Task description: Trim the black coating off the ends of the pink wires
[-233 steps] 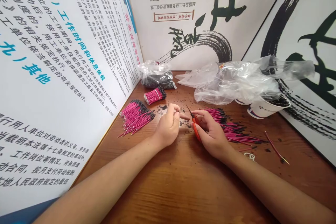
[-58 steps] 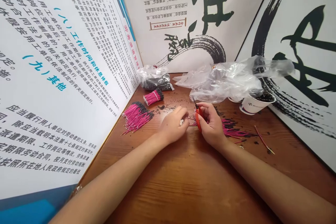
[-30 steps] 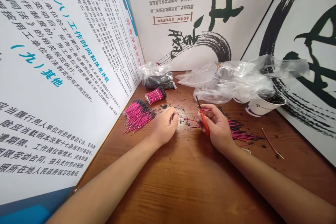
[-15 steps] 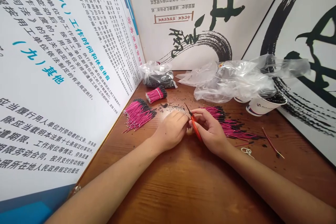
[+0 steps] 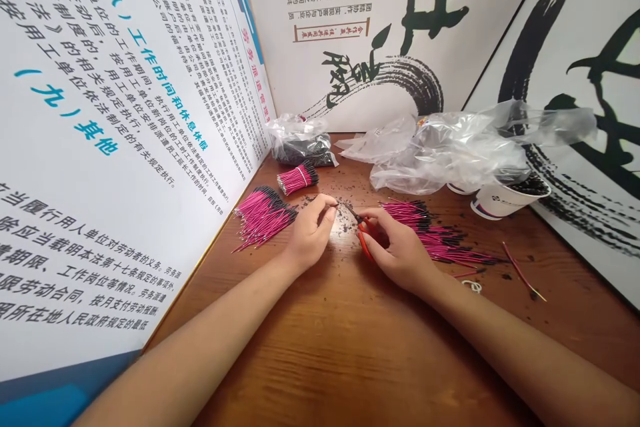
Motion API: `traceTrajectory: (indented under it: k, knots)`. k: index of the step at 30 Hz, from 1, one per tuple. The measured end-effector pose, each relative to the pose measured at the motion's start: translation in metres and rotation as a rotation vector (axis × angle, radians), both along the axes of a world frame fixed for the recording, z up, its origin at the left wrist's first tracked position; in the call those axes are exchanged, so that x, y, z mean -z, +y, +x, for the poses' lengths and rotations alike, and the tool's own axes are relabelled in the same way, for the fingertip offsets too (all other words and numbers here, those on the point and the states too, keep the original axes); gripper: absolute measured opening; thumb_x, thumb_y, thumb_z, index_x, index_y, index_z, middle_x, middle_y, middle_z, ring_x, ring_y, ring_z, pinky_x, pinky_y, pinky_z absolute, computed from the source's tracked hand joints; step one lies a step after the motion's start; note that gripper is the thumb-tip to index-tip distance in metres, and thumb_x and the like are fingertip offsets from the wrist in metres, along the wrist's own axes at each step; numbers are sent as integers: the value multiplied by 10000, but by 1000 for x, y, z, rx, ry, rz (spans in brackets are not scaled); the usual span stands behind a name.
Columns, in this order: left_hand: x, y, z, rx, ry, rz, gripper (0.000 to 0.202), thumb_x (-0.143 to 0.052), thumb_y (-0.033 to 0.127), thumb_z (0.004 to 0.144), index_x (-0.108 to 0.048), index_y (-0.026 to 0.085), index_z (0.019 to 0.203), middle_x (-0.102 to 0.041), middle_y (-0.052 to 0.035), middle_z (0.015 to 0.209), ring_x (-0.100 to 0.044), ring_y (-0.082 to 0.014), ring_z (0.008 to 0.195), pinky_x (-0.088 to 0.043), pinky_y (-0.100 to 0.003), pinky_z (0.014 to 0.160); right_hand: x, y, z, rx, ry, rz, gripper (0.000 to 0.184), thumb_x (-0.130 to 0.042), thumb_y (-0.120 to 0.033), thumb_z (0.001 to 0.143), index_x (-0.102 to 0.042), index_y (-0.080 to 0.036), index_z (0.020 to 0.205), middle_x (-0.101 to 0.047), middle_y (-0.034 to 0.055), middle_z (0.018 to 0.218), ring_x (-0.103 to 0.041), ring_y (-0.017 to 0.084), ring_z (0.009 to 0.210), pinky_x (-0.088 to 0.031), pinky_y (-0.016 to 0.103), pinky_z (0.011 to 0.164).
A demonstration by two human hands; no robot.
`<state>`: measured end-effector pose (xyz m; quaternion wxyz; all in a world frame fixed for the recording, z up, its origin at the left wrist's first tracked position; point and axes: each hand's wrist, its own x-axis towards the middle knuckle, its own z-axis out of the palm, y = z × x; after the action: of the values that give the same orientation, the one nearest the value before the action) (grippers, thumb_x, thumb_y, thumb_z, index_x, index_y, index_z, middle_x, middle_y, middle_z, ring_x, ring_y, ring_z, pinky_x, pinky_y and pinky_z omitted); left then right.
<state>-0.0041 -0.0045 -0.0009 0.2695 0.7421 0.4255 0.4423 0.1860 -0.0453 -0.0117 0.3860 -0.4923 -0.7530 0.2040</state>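
The left hand's (image 5: 314, 230) thumb and forefinger pinch a small dark piece (image 5: 335, 205), which pokes out just past their tips; whether more of it lies inside the curled fingers cannot be told. The right hand's (image 5: 397, 243) fingers wrap the handles of red-handled snips (image 5: 365, 243), whose dark blades slant toward the left fingertips, near the piece but apart from it. Black crumbs (image 5: 345, 225) litter the wooden table (image 5: 320, 360) between and beyond the hands. Just beyond the right hand spreads a pile of black-ended magenta wires (image 5: 443, 243), with a white rubber band (image 5: 471, 286) and a lone wire (image 5: 523, 270) toward the table's right edge. A second wire pile (image 5: 263, 217) lies by the left edge, a banded wire bundle (image 5: 297, 178) behind it. In the far left corner sits a clear bag of black pieces (image 5: 303, 145); along the far edge toward the right corner, crumpled plastic bags (image 5: 445, 157) lie against a paper cup (image 5: 500, 203).
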Motion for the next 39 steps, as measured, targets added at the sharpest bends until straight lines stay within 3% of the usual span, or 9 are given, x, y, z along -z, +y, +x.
traceTrajectory:
  k: [6,11,15,24,31,39]
  knots:
    - [-2,0,0,-55,111,143,181,-481,252,938,-634,189,865,-621,-44,917,-539,-196,929,-416,-334,886,1,3,1,32,-29,14,258,-544,-232,915,-556,-234,1173,-664,31,873,-614,197,728,-445,288,621]
    - [0,2,0,-13,-36,18,154,-481,247,934,-604,176,873,-616,-40,889,-570,-168,842,-451,-285,757,1,2,0,-12,-28,45,259,-539,-238,923,-569,-232,1179,-680,45,924,-626,197,746,-458,294,639]
    - [1,1,1,19,-72,-44,137,-467,253,930,-580,183,895,-626,-31,880,-573,-159,813,-462,-275,745,-1,1,0,-20,-9,63,250,-542,-236,920,-571,-235,1169,-686,39,916,-635,194,749,-474,296,662]
    - [-1,-1,2,40,-84,-56,164,-445,290,945,-553,185,879,-593,-15,828,-535,-142,757,-407,-251,657,1,1,0,-45,9,72,234,-542,-246,935,-567,-230,1167,-695,35,916,-645,183,731,-469,276,636]
    - [3,1,1,59,-108,-55,150,-456,276,952,-564,185,902,-577,-6,807,-536,-135,741,-433,-256,702,-1,0,-1,-42,-1,48,242,-527,-244,938,-565,-198,1172,-690,43,932,-649,180,768,-459,264,640]
    - [5,1,1,57,-107,-72,156,-456,282,955,-574,185,923,-569,-9,782,-518,-124,676,-415,-233,608,-1,-1,-1,-46,-11,55,243,-523,-238,939,-565,-200,1175,-686,38,924,-647,177,761,-463,263,661]
